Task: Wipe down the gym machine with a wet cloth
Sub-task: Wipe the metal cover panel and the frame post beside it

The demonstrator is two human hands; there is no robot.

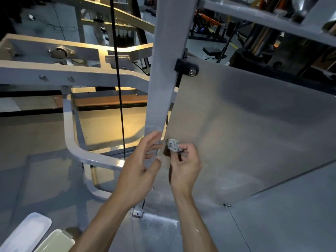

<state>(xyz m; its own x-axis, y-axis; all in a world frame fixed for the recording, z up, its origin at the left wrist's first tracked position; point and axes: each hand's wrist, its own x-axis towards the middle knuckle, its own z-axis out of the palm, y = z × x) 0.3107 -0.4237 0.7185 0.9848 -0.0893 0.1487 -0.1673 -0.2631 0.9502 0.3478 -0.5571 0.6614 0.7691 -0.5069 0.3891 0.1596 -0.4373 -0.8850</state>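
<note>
Your right hand (183, 166) pinches the small crumpled grey wet cloth (173, 145) against the flat grey metal panel (245, 124), at 5 o'clock of the grey upright post (161, 70). Left hand (140, 171) is spread, steadying the post. Unfold cloth, press flat, overlap strokes.

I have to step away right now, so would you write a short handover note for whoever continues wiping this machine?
Left hand: open, fingers relaxed, fingertips at the foot of the grey upright post, holding nothing.
Right hand: pinches the bunched-up cloth against the lower left edge of the flat grey panel.
Done: cannot tell which surfaces have been wiped; no clear wet streaks show.
Left: wipe the panel, the post and the pale curved frame tube. Two trays lie on the floor at lower left.
</note>
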